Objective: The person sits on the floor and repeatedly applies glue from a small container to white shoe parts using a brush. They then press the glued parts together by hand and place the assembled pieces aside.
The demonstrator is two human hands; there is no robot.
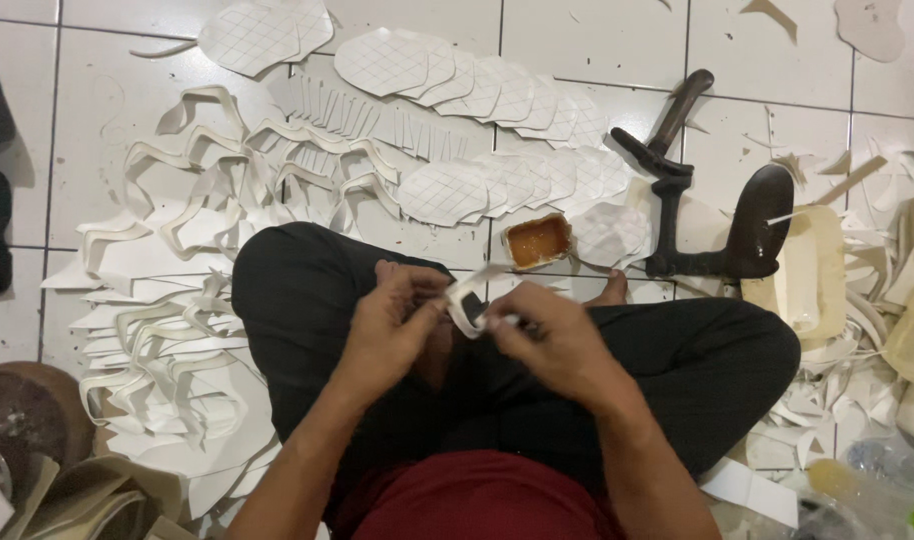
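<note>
Glue tub [538, 241] ahead of knees; cutouts [167, 330] left.

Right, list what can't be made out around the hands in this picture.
Head view only:
- White strip: lower end hidden between the left hand and right hand.
- Thin tool in the right hand: fingers cover most of it.
- Amber tub: contents too small to identify.
- Bottle: blurred, partly cut off by the bottom edge.

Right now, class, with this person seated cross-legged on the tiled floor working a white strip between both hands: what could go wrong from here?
1. The open tub of amber glue sits just past the knees; a shifted leg might tip it onto the quilted white cut-outs.
2. The left hand and right hand pinch the white strip close together; glue could smear onto the fingers.
3. The dark metal stand stands near the right knee.
</note>
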